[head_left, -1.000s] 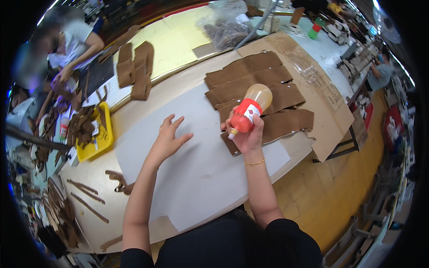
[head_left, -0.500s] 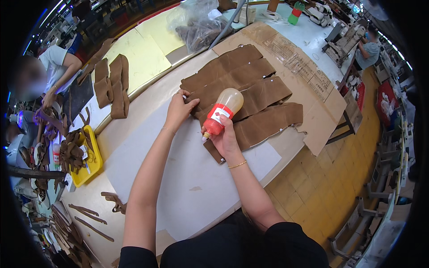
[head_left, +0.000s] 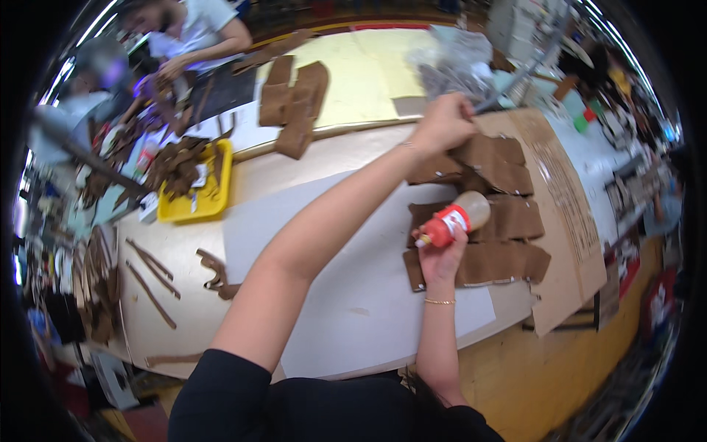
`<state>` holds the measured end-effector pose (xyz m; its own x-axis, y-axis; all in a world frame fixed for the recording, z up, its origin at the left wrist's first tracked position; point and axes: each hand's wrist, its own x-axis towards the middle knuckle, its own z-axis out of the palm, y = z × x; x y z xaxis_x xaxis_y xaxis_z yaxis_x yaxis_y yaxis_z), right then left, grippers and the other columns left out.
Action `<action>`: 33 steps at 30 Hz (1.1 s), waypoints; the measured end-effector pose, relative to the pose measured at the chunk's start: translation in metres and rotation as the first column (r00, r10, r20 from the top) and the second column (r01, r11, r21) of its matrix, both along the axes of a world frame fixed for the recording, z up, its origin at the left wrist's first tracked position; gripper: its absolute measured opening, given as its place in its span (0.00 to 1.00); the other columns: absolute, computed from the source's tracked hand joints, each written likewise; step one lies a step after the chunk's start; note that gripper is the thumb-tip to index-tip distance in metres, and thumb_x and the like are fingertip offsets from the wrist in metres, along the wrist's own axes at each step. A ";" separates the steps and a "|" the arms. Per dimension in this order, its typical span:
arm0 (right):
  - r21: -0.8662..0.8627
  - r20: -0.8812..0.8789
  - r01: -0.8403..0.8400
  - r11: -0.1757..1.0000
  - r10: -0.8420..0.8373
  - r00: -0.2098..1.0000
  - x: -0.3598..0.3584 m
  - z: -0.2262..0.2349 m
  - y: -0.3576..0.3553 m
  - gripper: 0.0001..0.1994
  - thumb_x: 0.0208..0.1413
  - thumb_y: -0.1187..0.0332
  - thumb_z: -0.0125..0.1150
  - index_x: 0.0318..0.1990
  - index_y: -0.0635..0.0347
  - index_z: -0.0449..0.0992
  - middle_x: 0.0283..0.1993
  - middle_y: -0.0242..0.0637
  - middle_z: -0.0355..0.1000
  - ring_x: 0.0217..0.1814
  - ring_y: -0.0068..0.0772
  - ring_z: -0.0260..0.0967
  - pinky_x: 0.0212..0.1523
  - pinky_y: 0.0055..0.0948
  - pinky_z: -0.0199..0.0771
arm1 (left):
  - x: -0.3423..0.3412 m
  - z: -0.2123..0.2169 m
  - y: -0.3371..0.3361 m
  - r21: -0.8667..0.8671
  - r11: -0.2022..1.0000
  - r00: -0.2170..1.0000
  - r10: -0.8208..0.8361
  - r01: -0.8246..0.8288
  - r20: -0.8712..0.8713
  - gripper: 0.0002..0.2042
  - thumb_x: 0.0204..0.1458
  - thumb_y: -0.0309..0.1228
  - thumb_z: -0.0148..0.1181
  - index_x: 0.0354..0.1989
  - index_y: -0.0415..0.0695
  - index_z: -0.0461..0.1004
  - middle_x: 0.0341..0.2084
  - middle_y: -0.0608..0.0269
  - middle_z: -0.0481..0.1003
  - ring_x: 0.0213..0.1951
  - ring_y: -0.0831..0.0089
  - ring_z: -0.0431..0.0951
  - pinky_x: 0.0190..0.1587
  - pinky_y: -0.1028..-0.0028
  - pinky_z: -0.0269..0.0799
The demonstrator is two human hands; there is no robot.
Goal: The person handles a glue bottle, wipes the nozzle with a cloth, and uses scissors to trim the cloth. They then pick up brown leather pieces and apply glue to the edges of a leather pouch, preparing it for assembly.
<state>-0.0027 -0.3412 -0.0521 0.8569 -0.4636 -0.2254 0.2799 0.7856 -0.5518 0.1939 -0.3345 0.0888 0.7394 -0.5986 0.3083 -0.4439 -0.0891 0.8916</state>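
Left hand (head_left: 440,124) gripped a brown piece (head_left: 492,158) at the far stack | right hand (head_left: 442,258) clenched a glue bottle (head_left: 453,221), axis tilted, nozzle leftward, nearer the body.

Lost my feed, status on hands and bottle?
Left hand reaching onto far brown pieces. Right hand gripping glue bottle, tilted, red nozzle left. Nothing between them.
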 end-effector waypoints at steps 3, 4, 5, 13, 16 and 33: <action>0.008 0.036 0.003 1.000 -0.003 0.999 0.002 0.004 0.003 0.25 0.52 0.48 0.57 0.48 0.59 0.69 0.35 0.35 0.72 0.31 0.34 0.72 0.43 0.41 0.70 | -0.003 0.061 0.012 -0.165 0.986 0.993 0.044 -0.026 0.107 0.13 0.36 0.32 0.66 0.31 0.38 0.76 0.26 0.56 0.77 0.32 0.68 0.77 0.38 0.73 0.73; -0.006 0.043 0.027 1.000 -0.027 0.999 0.001 0.004 0.004 0.27 0.53 0.48 0.55 0.51 0.61 0.67 0.35 0.38 0.70 0.31 0.36 0.69 0.42 0.40 0.71 | -0.005 0.084 0.023 -0.204 0.979 0.970 0.055 -0.006 0.235 0.14 0.36 0.32 0.65 0.32 0.38 0.76 0.27 0.55 0.77 0.32 0.66 0.78 0.38 0.72 0.73; -0.027 0.058 0.017 0.999 -0.016 0.998 0.001 0.007 0.003 0.27 0.53 0.48 0.55 0.51 0.61 0.68 0.34 0.38 0.70 0.31 0.35 0.69 0.42 0.40 0.71 | -0.007 0.104 0.034 -0.233 0.972 0.931 0.067 0.019 0.358 0.14 0.36 0.32 0.65 0.33 0.38 0.77 0.28 0.54 0.78 0.32 0.63 0.78 0.39 0.71 0.73; 0.027 0.162 0.009 1.000 -0.013 0.987 -0.006 0.011 -0.008 0.25 0.54 0.47 0.54 0.49 0.59 0.71 0.29 0.34 0.71 0.27 0.29 0.67 0.42 0.36 0.68 | -0.098 0.244 0.169 0.428 0.896 0.640 -0.397 0.115 0.658 0.14 0.43 0.29 0.60 0.41 0.42 0.80 0.33 0.57 0.80 0.36 0.66 0.80 0.40 0.71 0.75; 0.020 0.153 0.026 0.999 -0.028 0.988 -0.010 0.007 -0.015 0.25 0.55 0.47 0.54 0.49 0.59 0.71 0.28 0.36 0.71 0.25 0.28 0.65 0.41 0.36 0.69 | -0.116 0.256 0.214 0.484 0.841 0.628 -0.517 0.244 0.582 0.13 0.45 0.27 0.61 0.41 0.41 0.79 0.34 0.58 0.80 0.37 0.69 0.79 0.41 0.72 0.75; -0.111 0.159 0.027 0.993 -0.009 0.987 -0.002 0.001 -0.002 0.22 0.55 0.52 0.59 0.50 0.58 0.68 0.41 0.40 0.72 0.40 0.37 0.70 0.43 0.38 0.72 | -0.039 -0.007 0.319 0.200 0.978 0.931 0.126 -0.059 -0.342 0.09 0.54 0.30 0.59 0.41 0.41 0.74 0.30 0.66 0.77 0.31 0.79 0.77 0.31 0.78 0.73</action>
